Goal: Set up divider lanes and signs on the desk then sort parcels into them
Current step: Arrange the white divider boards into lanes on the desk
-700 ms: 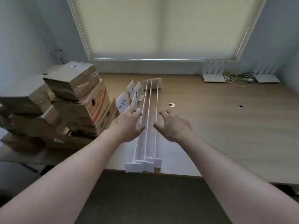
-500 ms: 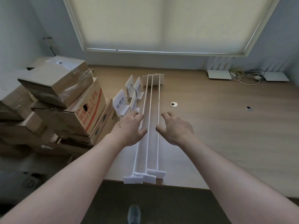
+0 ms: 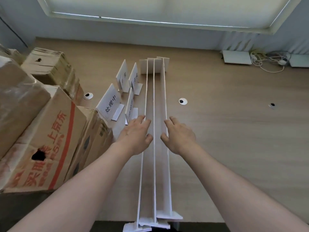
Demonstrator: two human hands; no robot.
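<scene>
- Three long white foam-board divider strips (image 3: 154, 131): standing on edge, bunched side by side, running from the near desk edge toward the window; flat white feet at both ends, near feet overhanging the edge slightly. Still packed together, so lanes judged not yet laid out.
- Left hand (image 3: 135, 134): fingers extended and relaxed, thumb apart, at the left outer strip; contact likely at the fingertips, no grip closed round anything.
- Right hand (image 3: 179, 135): fingers loosely spread, thumb at the right outer strip; pinching nothing. Paired placement on either flank reads as readiness to part or lift the bundle.
- Four small white folded sign cards (image 3: 109, 103): upright just left of the strips, printed with dark characters, apparently parked until lanes exist.
- Brown taped cardboard parcels (image 3: 50, 139): stacked at the left desk end, unsorted.
- Light wooden desk (image 3: 234, 139): open surface right of the strips, room for spreading lanes; round cable grommets (image 3: 183, 101) in the top.
- Far right corner: flat white devices (image 3: 236, 57) and tangled white cables (image 3: 267, 62) below the blinded window.
</scene>
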